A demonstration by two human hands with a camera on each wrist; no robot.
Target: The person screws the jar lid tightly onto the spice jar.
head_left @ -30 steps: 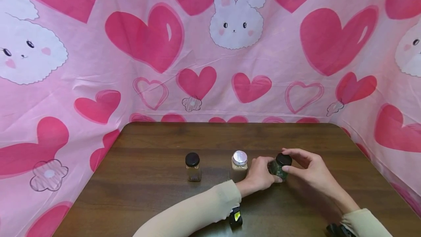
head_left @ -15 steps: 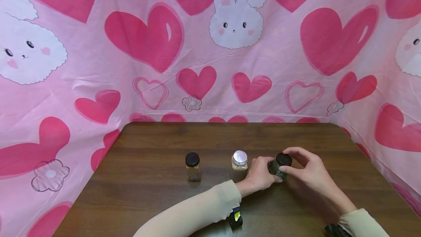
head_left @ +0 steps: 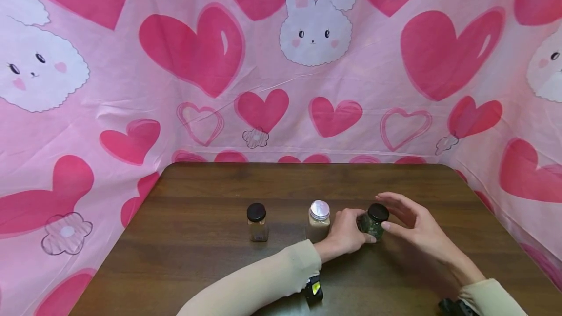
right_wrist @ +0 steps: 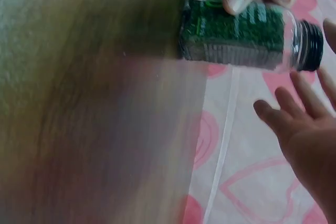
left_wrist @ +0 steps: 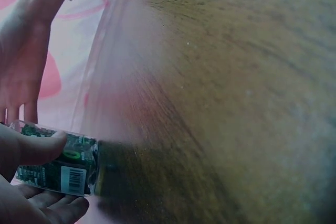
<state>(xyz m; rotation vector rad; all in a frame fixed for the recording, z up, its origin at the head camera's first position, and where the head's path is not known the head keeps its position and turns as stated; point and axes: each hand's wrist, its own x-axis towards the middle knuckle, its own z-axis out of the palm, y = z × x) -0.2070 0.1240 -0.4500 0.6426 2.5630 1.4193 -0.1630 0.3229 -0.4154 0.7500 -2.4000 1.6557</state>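
A small clear jar of green dried flakes [head_left: 371,229] with a black screw cap [head_left: 378,212] stands upright on the wooden table. My left hand [head_left: 346,232] grips the jar's body from the left; its thumb lies across the label in the right wrist view. The left wrist view shows the label's barcode [left_wrist: 73,180]. My right hand [head_left: 419,226] is around the right side of the cap, fingers spread and relaxed, with a gap between them and the ridged cap edge [right_wrist: 311,45] in the right wrist view.
Left of my left hand stands a jar of pale powder [head_left: 318,228] with a silvery top. Farther left is a jar with a black cap and brownish contents [head_left: 258,230]. Pink heart-patterned cloth [head_left: 263,72] hangs behind and beside the brown table [head_left: 210,272].
The right hand's fingers and thumb have shifted at the cap and now spread wider, slightly away from it. My left hand keeps its grip and the jar stays in place.
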